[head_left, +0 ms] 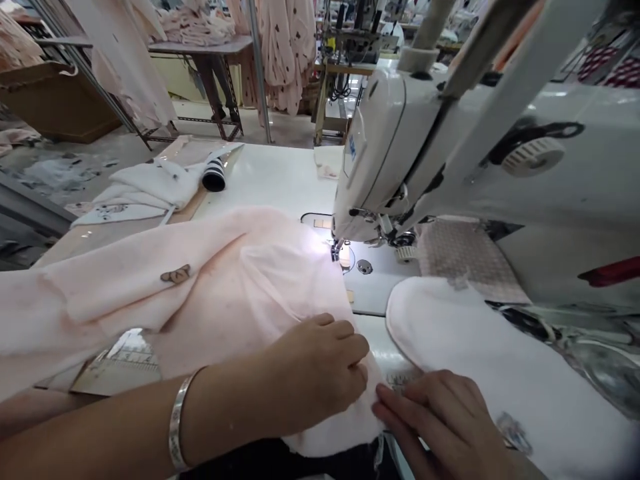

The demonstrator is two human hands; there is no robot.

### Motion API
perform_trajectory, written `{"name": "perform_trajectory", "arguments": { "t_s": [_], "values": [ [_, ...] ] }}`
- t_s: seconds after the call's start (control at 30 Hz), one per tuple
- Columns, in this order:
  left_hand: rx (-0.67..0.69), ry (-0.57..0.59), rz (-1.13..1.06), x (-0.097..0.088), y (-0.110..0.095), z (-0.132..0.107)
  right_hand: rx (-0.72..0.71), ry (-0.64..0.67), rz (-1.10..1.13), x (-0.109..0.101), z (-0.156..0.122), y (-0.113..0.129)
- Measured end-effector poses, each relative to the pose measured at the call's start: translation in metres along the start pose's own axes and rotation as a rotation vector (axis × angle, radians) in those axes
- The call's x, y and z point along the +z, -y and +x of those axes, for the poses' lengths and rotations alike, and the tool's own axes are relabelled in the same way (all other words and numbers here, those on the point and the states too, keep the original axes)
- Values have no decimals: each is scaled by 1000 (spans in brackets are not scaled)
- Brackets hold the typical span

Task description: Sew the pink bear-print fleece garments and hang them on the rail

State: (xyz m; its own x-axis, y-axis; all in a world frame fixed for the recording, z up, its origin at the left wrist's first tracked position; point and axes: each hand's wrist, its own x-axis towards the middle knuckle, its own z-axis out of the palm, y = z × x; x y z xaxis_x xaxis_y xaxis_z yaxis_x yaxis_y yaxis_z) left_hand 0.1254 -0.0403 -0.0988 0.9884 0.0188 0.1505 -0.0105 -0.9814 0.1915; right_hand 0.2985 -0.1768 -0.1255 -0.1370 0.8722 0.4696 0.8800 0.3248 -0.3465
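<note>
Two hands, the left hand [315, 377] and the right hand [437, 423], are laid at a pink cloth [215, 300] spread across the near edge of a white table [270, 177], with its far edge reaching the needle [335, 249] of a sewing machine [385, 140]. The fingers of the left hand are set together and slightly curled, and the cloth is pressed down by them close to its near edge, though no pinch can be made out. A silver bangle [175, 420] is worn on that wrist. The fingers of the right hand are bunched lightly against the cloth's edge; whether a fold is pinched between them cannot be told. Much of the cloth is draped toward the table's left side in loose folds, and a small brown patch [175, 274] is lying on top. The cloth is judged light, soft and limp, likely to slide and bunch on the smooth top, so it seems best taken flat near the edge by the needle rather than by the loose folds. A white padded piece [500, 360] is laid toward the table's right edge, just beside the right hand. Near the far left corner, folded white garments [145, 187] and a striped spool [214, 175] are placed on a brown board [187, 207].
</note>
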Motion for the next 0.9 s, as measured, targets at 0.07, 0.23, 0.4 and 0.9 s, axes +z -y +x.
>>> {"name": "perform_trajectory", "arguments": {
  "t_s": [0.07,0.23,0.4,0.9],
  "values": [
    [-21,-31,-15,3,1,0,-7,-14,24,2,-1,-1],
    [-58,-77,-70,8,0,-1,-20,7,42,6,-7,-3],
    [-54,-45,-9,14,-1,-4,-33,6,36,3,-9,-3],
    [-468,-40,133,-2,21,-13,-250,152,-137,-7,7,-15]
  ]
}}
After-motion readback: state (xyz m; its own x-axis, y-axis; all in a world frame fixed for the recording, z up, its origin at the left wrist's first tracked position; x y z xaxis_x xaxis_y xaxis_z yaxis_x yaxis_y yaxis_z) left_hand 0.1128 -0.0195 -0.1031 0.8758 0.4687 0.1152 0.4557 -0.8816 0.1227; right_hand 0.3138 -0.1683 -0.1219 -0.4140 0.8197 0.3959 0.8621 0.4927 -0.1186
